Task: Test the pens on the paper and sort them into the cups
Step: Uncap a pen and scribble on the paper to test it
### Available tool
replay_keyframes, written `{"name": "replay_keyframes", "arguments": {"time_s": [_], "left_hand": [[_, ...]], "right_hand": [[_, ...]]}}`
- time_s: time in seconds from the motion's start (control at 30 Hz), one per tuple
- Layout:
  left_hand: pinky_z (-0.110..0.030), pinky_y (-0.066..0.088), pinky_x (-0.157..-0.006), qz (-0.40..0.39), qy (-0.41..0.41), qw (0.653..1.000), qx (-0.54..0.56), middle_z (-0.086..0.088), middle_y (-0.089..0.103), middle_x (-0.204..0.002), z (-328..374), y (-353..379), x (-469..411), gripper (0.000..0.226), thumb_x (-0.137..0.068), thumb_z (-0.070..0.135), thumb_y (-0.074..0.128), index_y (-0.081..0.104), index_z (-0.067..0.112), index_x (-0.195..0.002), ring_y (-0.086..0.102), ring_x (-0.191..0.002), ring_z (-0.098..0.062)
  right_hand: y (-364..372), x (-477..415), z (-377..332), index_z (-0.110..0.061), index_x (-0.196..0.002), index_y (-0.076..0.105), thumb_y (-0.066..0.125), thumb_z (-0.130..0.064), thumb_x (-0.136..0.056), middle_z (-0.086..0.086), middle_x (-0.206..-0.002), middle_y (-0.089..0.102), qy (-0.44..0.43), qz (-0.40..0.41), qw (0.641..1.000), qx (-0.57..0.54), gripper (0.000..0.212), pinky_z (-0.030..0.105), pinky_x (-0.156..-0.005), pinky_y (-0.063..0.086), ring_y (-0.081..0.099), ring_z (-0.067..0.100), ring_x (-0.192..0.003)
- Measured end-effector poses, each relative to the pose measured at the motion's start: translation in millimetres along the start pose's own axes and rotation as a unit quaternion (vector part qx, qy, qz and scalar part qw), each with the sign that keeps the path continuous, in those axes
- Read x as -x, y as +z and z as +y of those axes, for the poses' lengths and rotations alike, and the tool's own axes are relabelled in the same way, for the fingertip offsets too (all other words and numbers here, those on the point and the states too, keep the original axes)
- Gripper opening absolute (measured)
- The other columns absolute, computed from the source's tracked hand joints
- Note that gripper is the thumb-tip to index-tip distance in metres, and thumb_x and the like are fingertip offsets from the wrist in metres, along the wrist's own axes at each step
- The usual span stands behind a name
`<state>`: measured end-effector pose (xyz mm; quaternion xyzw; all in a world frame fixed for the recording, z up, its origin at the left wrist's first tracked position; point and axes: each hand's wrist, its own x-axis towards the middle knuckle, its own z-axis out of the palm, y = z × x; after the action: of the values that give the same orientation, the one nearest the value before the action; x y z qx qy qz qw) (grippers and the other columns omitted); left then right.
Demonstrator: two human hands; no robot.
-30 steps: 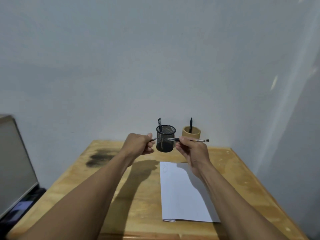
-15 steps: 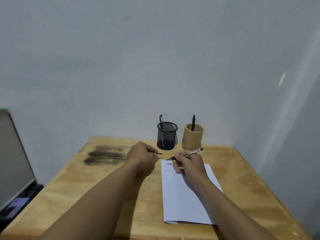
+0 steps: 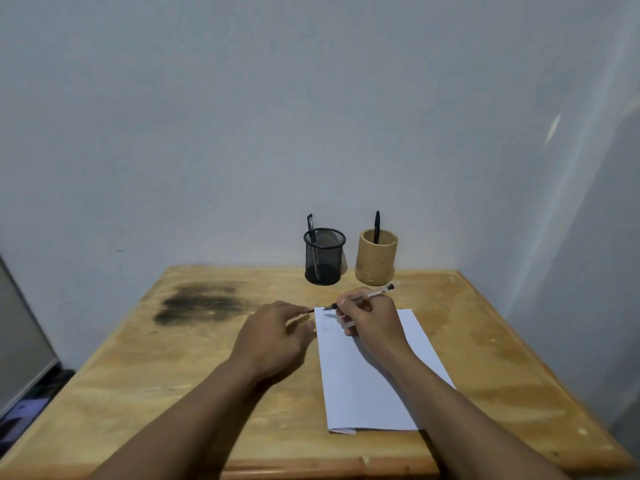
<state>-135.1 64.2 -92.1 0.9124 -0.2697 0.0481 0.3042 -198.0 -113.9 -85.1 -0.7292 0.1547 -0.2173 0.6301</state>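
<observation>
Right hand (image 3: 372, 318) pinches the pen (image 3: 360, 297), light and stiff, near its tip on the paper (image 3: 367, 382); left hand (image 3: 277, 336) holds its cap (image 3: 310, 310).

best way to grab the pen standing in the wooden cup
Pinch the black upper end of the pen that sticks up above the rim of the wooden cup, coming straight down from above. The rest of its barrel is hidden inside the cup, it stands nearly upright, and the wall behind blocks a rear approach.

head view — forward and down | over table (image 3: 194, 375) | near wall (image 3: 242, 116)
</observation>
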Motion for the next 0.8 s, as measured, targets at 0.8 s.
{"name": "replay_keyframes", "arguments": {"time_s": [0.8], "left_hand": [[-0.049, 0.004, -0.122, -0.114, 0.059, 0.983, -0.134, 0.004, 0.024, -0.163, -5.3, 7.1, 32.4, 0.074, -0.084, 0.072, 0.034, 0.03, 0.042, -0.152, 0.011, -0.152, -0.017]], "right_hand": [[3.0, 26.5, 6.8, -0.015, -0.085, 0.067, 0.07, -0.029, -0.091, 0.002, -0.075, 0.072, -0.012, -0.044, 0.98, 0.195, 0.015, 0.028, -0.062, 0.056, 0.07, 0.015, -0.071]]}}
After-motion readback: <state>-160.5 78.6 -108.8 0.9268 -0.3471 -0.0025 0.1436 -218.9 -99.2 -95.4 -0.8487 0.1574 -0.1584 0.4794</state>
